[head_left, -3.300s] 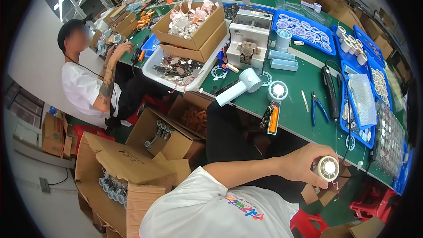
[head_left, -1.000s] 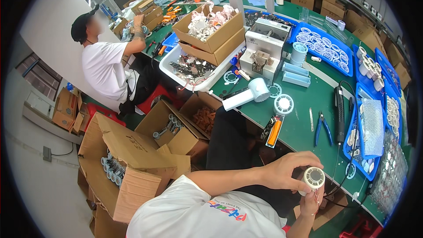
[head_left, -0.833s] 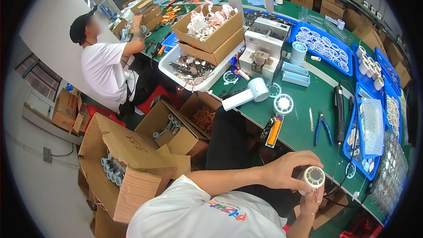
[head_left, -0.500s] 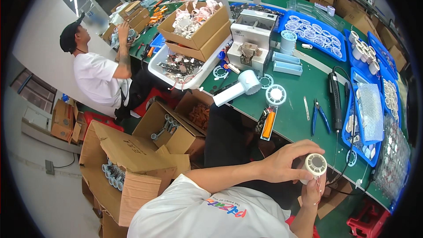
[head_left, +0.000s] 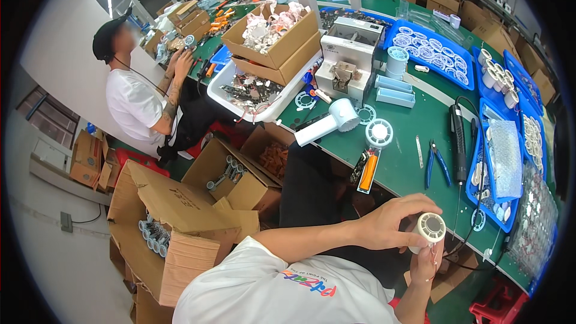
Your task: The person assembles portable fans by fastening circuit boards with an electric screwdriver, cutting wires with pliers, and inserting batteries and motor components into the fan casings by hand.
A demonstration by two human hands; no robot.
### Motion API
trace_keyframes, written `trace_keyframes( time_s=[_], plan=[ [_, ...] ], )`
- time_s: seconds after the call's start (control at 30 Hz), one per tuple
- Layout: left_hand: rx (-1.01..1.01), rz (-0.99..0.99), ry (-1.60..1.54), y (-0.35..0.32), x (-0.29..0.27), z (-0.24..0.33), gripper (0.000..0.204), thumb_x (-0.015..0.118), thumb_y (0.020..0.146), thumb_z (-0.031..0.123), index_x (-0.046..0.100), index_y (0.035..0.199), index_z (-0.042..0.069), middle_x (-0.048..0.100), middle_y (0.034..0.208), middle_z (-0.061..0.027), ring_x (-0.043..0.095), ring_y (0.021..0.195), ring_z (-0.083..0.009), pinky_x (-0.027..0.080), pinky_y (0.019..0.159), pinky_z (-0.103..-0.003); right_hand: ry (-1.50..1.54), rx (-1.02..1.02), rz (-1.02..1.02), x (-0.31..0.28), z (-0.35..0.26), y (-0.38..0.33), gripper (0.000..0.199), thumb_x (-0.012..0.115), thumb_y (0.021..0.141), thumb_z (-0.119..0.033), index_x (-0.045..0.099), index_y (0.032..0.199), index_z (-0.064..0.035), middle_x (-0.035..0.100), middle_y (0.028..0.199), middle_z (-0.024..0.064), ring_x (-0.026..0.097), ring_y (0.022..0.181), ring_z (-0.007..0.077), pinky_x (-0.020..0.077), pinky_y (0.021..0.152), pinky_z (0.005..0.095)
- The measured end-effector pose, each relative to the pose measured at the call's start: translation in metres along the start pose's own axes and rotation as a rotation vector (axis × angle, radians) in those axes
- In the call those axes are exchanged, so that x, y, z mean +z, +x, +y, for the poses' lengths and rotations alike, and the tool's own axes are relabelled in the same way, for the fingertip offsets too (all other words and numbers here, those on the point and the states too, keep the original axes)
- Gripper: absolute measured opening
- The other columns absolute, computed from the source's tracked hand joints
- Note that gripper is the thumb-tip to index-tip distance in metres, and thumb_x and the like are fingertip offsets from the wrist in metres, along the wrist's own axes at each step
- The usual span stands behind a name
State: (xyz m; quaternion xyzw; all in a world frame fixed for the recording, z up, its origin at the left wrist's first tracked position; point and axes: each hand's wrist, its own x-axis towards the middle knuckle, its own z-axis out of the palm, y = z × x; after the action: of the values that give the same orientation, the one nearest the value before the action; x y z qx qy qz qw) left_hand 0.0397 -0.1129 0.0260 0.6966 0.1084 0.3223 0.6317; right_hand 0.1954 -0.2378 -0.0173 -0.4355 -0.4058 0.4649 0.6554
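Observation:
In front of my body I hold a cream round fan head with slotted vents and a grey centre. My left hand is closed round its left side, thumb and fingers on the rim. From below, my right hand grips it, with several fingers hidden behind it. Thin pale and reddish wires hang down over the right fingers. On the table edge beyond lies an opened light-blue handheld fan with an orange battery in its handle. Beside it is a white handheld fan.
Blue-handled pliers and a black electric screwdriver lie on the green table. Blue trays of parts line the right. A grey-white machine stands farther back. Open cartons sit at left, near a seated co-worker.
My hands keep the same grip on the fan head, with hardly any movement. The co-worker at left has turned the head and moved the hands. The view has shifted slightly.

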Motion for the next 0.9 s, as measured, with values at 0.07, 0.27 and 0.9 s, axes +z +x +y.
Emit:
trace_keyframes(
  time_s=[0.07, 0.27, 0.9],
  plan=[
    [0.001, 0.002, -0.001, -0.0005, 0.0, -0.0002, 0.058, 0.083, 0.091, 0.025, 0.062, 0.142, 0.004, 0.062, 0.136, -0.0118, 0.061, 0.114, -0.0273, 0.046, 0.099, -0.04, -0.002, -0.003, -0.005, 0.0009, -0.0005, 0.0005, 0.08, 0.068, 0.099, -0.05, 0.039, 0.15, 0.0046, 0.06, 0.118, 0.0199, 0.061, 0.095, 0.0233, 0.0529, 0.063, 0.027],
    [-0.024, 0.001, -0.008, -0.0025, -0.0009, 0.0012, 0.058, 0.083, 0.091, 0.025, 0.062, 0.141, 0.004, 0.062, 0.135, -0.0116, 0.061, 0.113, -0.0267, 0.047, 0.098, -0.039, -0.006, -0.014, -0.023, 0.0005, 0.0024, 0.0015, 0.08, 0.067, 0.1, -0.051, 0.04, 0.15, 0.0045, 0.06, 0.118, 0.0193, 0.061, 0.095, 0.0232, 0.0528, 0.063, 0.0271],
    [-0.049, -0.006, -0.026, -0.0037, -0.0018, 0.0001, 0.057, 0.083, 0.093, 0.028, 0.063, 0.141, 0.004, 0.061, 0.136, -0.0116, 0.061, 0.113, -0.0268, 0.046, 0.098, -0.039, 0.014, -0.027, -0.035, 0.0018, 0.0041, 0.0028, 0.077, 0.067, 0.1, -0.048, 0.041, 0.149, 0.0054, 0.06, 0.114, 0.0185, 0.06, 0.09, 0.0219, 0.052, 0.06, 0.0261]
  ],
)
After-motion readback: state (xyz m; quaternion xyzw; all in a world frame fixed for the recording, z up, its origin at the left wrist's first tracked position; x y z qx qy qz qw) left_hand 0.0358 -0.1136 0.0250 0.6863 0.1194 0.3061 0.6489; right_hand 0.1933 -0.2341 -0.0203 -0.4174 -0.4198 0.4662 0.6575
